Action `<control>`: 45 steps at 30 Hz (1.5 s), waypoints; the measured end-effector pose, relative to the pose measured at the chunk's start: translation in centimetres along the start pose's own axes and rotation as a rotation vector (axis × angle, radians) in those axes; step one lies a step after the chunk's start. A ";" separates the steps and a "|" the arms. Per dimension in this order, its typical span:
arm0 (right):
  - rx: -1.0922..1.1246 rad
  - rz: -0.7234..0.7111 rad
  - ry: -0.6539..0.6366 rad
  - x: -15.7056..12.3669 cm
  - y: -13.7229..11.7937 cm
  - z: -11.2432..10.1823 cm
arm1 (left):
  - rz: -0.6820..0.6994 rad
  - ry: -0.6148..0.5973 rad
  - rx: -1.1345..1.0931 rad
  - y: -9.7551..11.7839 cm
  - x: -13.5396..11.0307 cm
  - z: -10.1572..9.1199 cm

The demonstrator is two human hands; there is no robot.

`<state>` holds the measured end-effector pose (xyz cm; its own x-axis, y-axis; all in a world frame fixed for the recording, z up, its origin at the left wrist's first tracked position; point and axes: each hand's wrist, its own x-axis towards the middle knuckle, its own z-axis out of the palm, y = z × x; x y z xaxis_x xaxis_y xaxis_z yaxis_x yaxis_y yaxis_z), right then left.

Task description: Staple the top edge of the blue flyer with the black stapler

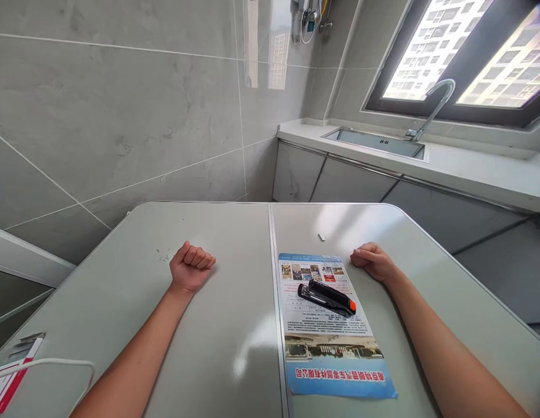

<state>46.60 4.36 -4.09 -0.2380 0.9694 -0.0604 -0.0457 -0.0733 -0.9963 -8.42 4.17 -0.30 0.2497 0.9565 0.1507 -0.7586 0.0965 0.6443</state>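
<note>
My left hand [192, 266] rests on the left half of the table in a loose fist, with nothing showing in it. On the right half, my right hand [372, 261] lies curled beside the upper right edge of a printed flyer [326, 325]; its fingers are closed and no object shows in them. A black stapler [327, 297] with an orange-red end lies slantwise on the flyer, apart from both hands. Beyond the flyer's top edge sits a small whitish strip [321, 237], perhaps staples; its kind is unclear.
The folding table [226, 348] has a seam down its middle. At the lower left are a red-and-white box or card [17, 371] and a white cable [56, 361]. A counter [478, 174] with a sink [378, 143] and faucet [435, 107] stands behind right, under a window.
</note>
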 end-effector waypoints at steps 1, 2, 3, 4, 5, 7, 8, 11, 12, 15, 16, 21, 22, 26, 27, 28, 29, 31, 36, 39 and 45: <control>-0.004 0.001 0.000 0.0 0.0 0.0 | -0.006 -0.003 0.003 0.0 0.0 0.1; -0.008 0.001 0.001 0.0 0.0 0.1 | -0.013 -0.007 0.008 0.0 0.0 0.1; -0.011 0.001 0.003 0.1 0.0 0.1 | -0.020 -0.012 0.016 0.0 0.0 0.2; -0.014 0.001 0.005 0.1 -0.1 0.1 | -0.027 -0.017 0.026 -0.1 0.0 0.2; -0.015 0.002 0.007 0.1 -0.1 0.1 | -0.032 -0.022 0.038 -0.1 0.0 0.3; -0.017 0.005 0.009 0.1 -0.1 0.1 | -0.037 -0.035 0.060 -0.1 0.0 0.2; -0.018 0.007 0.010 0.1 -0.1 0.1 | -0.035 -0.046 0.067 -0.1 0.0 0.1; -0.017 0.014 0.013 0.0 -0.1 0.1 | -0.023 -0.117 0.086 -0.3 0.0 -0.7; -0.017 0.016 0.014 0.0 -0.1 0.1 | -0.018 -0.146 0.098 -0.3 0.0 -1.0; -0.016 0.021 0.015 0.0 -0.2 0.2 | -0.017 -0.185 0.139 -0.5 0.0 -1.9; -0.015 0.022 0.014 0.0 -0.3 0.2 | -0.017 -0.186 0.144 -0.5 0.0 -2.1; 0.001 0.022 0.017 0.0 -0.4 0.2 | 0.010 -0.232 0.124 -0.4 0.0 -2.0; 0.005 0.022 0.019 0.0 -0.3 0.2 | 0.010 -0.237 0.123 -0.4 0.0 -1.9; 0.015 0.014 0.029 -0.1 -0.3 0.3 | 0.006 -0.232 0.117 -0.4 -0.1 -1.5; 0.015 0.011 0.031 -0.2 -0.3 0.5 | 0.009 -0.234 0.115 -0.4 -0.2 -1.4; 0.013 0.008 0.032 -0.2 -0.3 0.6 | 0.010 -0.237 0.119 -0.4 -0.2 -1.3; 0.012 0.004 0.032 -0.2 -0.4 0.7 | 0.010 -0.240 0.133 -0.4 -0.3 -1.3; 0.007 -0.002 0.030 -0.2 -0.6 0.9 | -0.002 -0.220 0.200 -0.5 -0.4 -1.2; -0.014 -0.014 0.038 -0.2 -0.7 1.2 | -0.126 -0.153 0.407 -1.2 -0.8 -0.5; -0.167 -0.003 0.104 -0.1 -0.4 2.3 | -0.197 -0.162 0.513 -1.7 -1.1 0.2; -0.764 -0.118 0.133 -2.9 -1.0 7.3 | -0.232 -0.034 0.854 -3.1 -0.9 1.7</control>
<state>40.29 -0.07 -2.42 -0.1525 0.9842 0.0896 0.6279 0.1665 -0.7602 -5.27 2.56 -1.14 0.3693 0.9284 -0.0404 0.0187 0.0360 0.9992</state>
